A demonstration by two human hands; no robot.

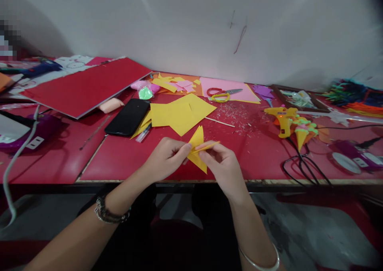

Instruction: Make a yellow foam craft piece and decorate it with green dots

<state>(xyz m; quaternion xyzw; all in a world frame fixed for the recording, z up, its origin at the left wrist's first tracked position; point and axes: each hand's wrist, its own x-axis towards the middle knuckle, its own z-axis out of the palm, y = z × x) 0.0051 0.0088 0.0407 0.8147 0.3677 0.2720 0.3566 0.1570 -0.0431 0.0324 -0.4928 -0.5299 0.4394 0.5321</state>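
Note:
Just above the table's front edge, my left hand (167, 158) pinches a folded piece of yellow paper (198, 137) between thumb and fingers. My right hand (225, 168) grips the same paper from the other side, its fingertips close to those of the left. Along the right fingers runs a narrow orange-yellow strip (213, 145); whether it is part of the paper or separate, I cannot tell. Beyond the hands lie flat yellow paper sheets (182, 113) and a thin white stick (220, 122).
A black phone (128, 117) lies left of the sheets. Red-and-yellow scissors (221, 97) rest on pink paper (243, 88). To the right are a yellow glue gun (283, 119), black cables (302, 168) and a small paper cone (301, 137). A red board (86, 85) leans at left.

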